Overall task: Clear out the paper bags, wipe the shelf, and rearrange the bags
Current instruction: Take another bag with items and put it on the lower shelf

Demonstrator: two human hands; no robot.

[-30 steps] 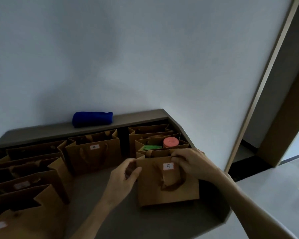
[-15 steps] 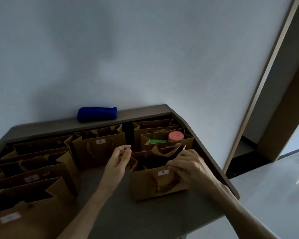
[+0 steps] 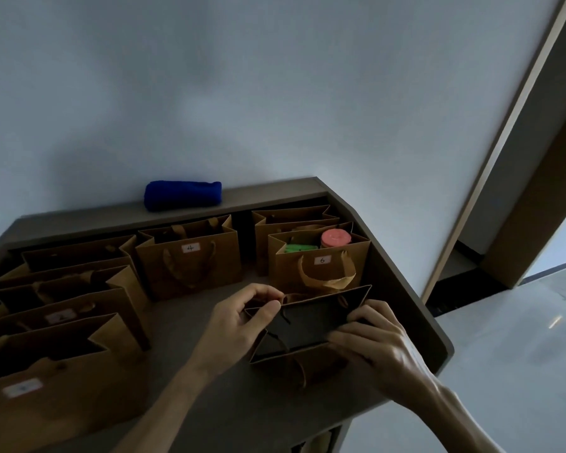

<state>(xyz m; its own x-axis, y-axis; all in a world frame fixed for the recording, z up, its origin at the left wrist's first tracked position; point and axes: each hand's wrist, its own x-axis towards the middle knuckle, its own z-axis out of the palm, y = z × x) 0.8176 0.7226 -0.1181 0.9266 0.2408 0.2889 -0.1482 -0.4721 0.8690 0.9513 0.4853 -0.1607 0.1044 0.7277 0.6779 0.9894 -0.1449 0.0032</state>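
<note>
Brown paper bag number 5 [image 3: 307, 325] stands near the shelf's front right, its mouth spread wide and dark inside. My left hand [image 3: 239, 318] pinches its left rim between thumb and fingers. My right hand [image 3: 370, 338] grips the near right rim. Behind it stands bag 6 [image 3: 321, 266], holding a pink-lidded jar [image 3: 335, 238] and something green [image 3: 299, 248]. Bag 4 [image 3: 190, 261] sits further left. A rolled blue cloth [image 3: 183, 195] lies on the back ledge.
Several more brown bags [image 3: 66, 308] crowd the left side of the grey shelf [image 3: 229, 407]. Another bag [image 3: 291, 217] stands behind bag 6. The shelf's angled right edge drops to a pale floor, with a door frame [image 3: 504, 152] at right.
The bag came toward me and tipped, so its label no longer shows. My left hand, free before, now holds the left rim, and both hands have spread the mouth wide.
</note>
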